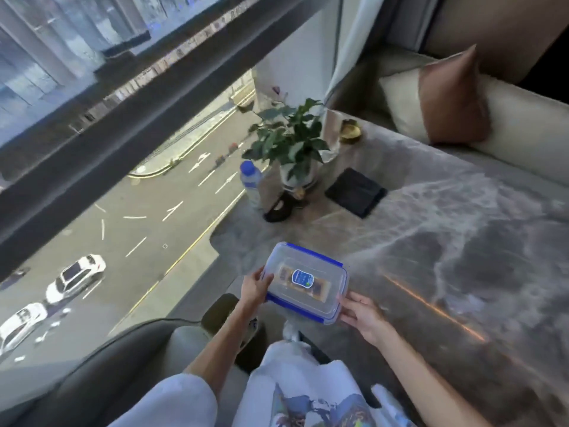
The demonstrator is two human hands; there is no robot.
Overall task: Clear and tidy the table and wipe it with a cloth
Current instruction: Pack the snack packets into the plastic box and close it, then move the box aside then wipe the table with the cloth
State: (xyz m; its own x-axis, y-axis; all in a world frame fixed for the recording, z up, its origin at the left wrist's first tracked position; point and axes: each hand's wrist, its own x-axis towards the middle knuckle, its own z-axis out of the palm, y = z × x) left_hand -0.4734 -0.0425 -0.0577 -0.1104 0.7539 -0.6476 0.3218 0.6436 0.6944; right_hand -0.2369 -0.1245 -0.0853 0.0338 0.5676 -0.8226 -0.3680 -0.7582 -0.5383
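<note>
Beside the tall window (123, 149), which looks straight down on a street with white cars, a person sits at a grey marble table (462, 226) veined in white. A pale sofa (523, 124) runs along the table's far side, with a cream and rust-brown cushion (452, 100) propped on it.

At the table's far left corner stands a leafy green plant (289, 134) in a white pot. Nearer, at the table's near left edge, is a clear plastic box (304, 282) with a blue-clipped lid and a blue label on top (something yellow-brown shows through the lid). Whether it rests on the marble or is lifted just off it, I cannot tell.

A black cloth (355, 192) lies folded flat on the table just right of the plant pot, well apart from the box. A water bottle (251, 183) with a blue cap stands upright at the table's window edge, left of the pot, and a small black object (278, 209), too blurred to name, lies just in front of the pot. A little gold dish (350, 131) sits behind the plant, near the sofa.

Both hands are on the box. The left hand (255, 286) grips its left side, thumb laid over the lid. The right hand (363, 317) pinches its near right corner between thumb and fingers.
</note>
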